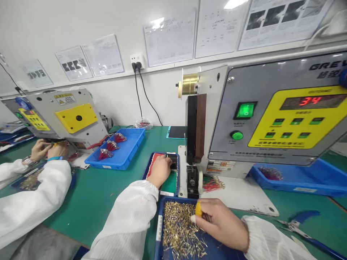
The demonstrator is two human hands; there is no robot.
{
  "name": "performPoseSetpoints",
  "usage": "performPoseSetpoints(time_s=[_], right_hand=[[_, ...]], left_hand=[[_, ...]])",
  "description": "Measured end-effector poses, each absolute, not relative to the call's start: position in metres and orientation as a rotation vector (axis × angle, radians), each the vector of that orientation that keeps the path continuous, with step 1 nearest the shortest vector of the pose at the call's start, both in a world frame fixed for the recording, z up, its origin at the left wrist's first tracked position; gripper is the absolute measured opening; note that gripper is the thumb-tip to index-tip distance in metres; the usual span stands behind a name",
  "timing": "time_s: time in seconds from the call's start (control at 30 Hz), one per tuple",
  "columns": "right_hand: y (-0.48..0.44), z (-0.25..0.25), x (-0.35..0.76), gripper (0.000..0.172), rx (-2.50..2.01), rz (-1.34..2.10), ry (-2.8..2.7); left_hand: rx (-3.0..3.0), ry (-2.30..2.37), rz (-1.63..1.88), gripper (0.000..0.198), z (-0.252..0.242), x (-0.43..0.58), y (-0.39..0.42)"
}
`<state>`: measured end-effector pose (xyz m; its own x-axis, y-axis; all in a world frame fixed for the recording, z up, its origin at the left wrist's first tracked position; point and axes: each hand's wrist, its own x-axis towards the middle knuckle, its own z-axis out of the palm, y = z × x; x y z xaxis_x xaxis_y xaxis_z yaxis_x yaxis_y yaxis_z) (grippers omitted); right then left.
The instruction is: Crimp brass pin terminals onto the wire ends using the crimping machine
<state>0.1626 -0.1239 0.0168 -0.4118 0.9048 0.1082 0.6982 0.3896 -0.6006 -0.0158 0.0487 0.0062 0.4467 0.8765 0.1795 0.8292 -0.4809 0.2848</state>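
Observation:
My left hand reaches over a small blue tray of red, black and green wires, its bent fingers by the black wires; its fingertips are too hidden to tell what they hold. My right hand, with yellow covers on its fingers, is closed in a pinch over the right part of a blue tray full of small metal terminals. Whatever the pinch holds is too small to make out. Just beyond stands a crimping machine showing 34, with red and green wires beside its press head.
Blue-handled cutters lie at the right, before a blue bin. Another blue bin with red wire bundles sits left of centre. At the far left, a co-worker's hands work at a second machine.

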Motion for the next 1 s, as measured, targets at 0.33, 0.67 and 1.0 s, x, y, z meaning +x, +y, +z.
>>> performPoseSetpoints(time_s=[0.33, 0.67, 1.0], right_hand=[[-0.124, 0.016, 0.166, 0.036, -1.344, 0.668, -2.206], [-0.119, 0.007, 0.173, 0.048, -1.306, 0.634, -2.032], [-0.082, 0.069, 0.18, 0.031, -1.334, 1.583, -1.799]], left_hand=[[2.558, 1.52, 0.424, 0.024, 0.0, -0.012, 0.053], [2.594, 1.492, 0.767, 0.017, -0.004, -0.012, 0.044], [2.672, 1.11, 1.099, 0.017, 0.007, -0.002, 0.014]])
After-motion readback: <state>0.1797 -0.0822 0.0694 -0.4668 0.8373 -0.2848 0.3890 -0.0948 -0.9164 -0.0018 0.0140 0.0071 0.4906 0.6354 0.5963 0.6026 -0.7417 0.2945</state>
